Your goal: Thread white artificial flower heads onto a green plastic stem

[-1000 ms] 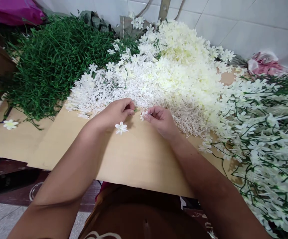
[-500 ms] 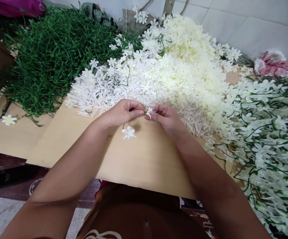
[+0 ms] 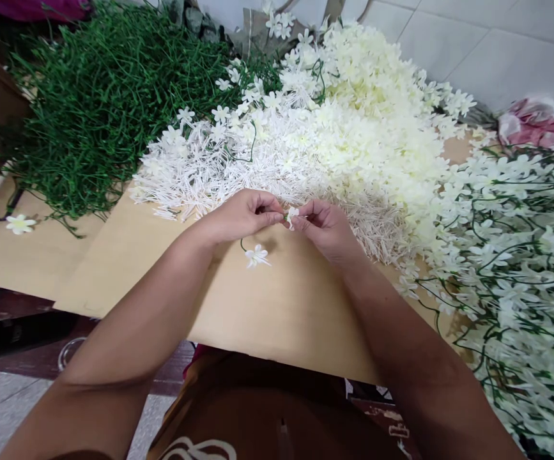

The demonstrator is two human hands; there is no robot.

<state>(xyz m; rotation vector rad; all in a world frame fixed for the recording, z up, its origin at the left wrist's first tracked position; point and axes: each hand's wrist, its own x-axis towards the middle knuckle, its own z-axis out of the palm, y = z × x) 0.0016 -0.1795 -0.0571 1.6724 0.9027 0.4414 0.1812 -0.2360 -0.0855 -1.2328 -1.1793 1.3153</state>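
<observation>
My left hand (image 3: pixel 243 217) pinches a green stem (image 3: pixel 243 245) with a white flower (image 3: pixel 257 256) hanging over the counter (image 3: pixel 281 306). My right hand (image 3: pixel 327 227) pinches a small blossom (image 3: pixel 292 213) against it, beside the white pile (image 3: pixel 305 153).

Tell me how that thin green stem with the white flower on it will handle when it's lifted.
The green stem looks thin and curved, so it is probably floppy. It likely weighs almost nothing, since the left hand holds it by the fingertips alone. The white flower hanging from it has thin petals, so it may crush or pull off easily.
</observation>
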